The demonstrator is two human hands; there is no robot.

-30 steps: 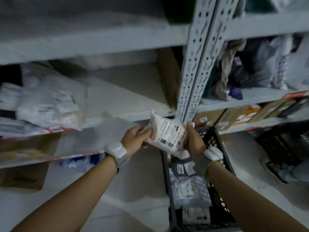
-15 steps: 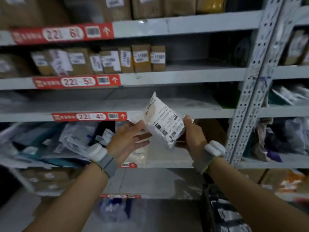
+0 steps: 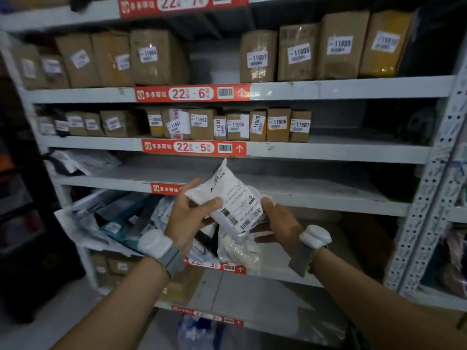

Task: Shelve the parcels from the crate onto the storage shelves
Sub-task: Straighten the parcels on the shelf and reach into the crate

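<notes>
My left hand (image 3: 187, 219) and right hand (image 3: 278, 221) held the white soft plastic parcel (image 3: 228, 198), fingers curled round its edges. Best to slide it flat over the grey metal shelf (image 3: 316, 192) front edge.

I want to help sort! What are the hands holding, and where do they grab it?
A white, soft plastic parcel bag. The left hand grips its left side, thumb on the front; the right hand holds its lower right edge.
</notes>
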